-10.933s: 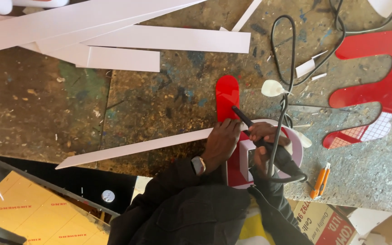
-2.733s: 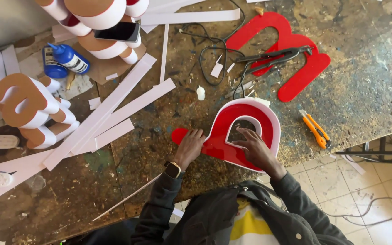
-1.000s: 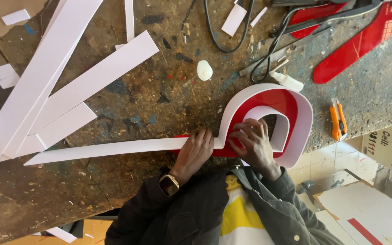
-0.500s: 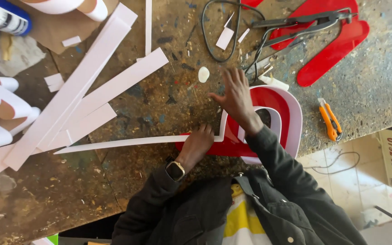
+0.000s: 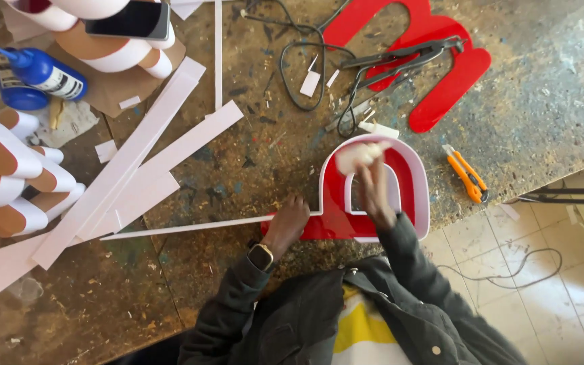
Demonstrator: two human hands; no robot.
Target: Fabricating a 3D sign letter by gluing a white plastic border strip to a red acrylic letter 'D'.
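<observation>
Red letter (image 5: 400, 179), arch-shaped, lies flat on the table (image 5: 251, 162) at its near edge, face up, with a white strip (image 5: 190, 228) bent around its outline as a raised rim. The strip's free tail runs out long and straight from the letter's lower left corner.

Handling, as judged: the letter looks like a stiff, light plastic sheet with a glossy face, likely slippery under the fingers. Best held by pressing down flat or pinching at the edges. The strip looks thin and springy; it bends readily but would kink if folded hard, so support it close to the bend.

Left hand (image 5: 288, 223) rests at the letter's lower left corner, fingers curled down onto the strip where it leaves the letter, pressing rather than gripping.

Right hand (image 5: 373, 186) is over the letter's inner arch, blurred, closed around a small pale lump (image 5: 354, 157); what it is cannot be told.

Orange utility knife (image 5: 466, 174) lies just right of the letter.
</observation>
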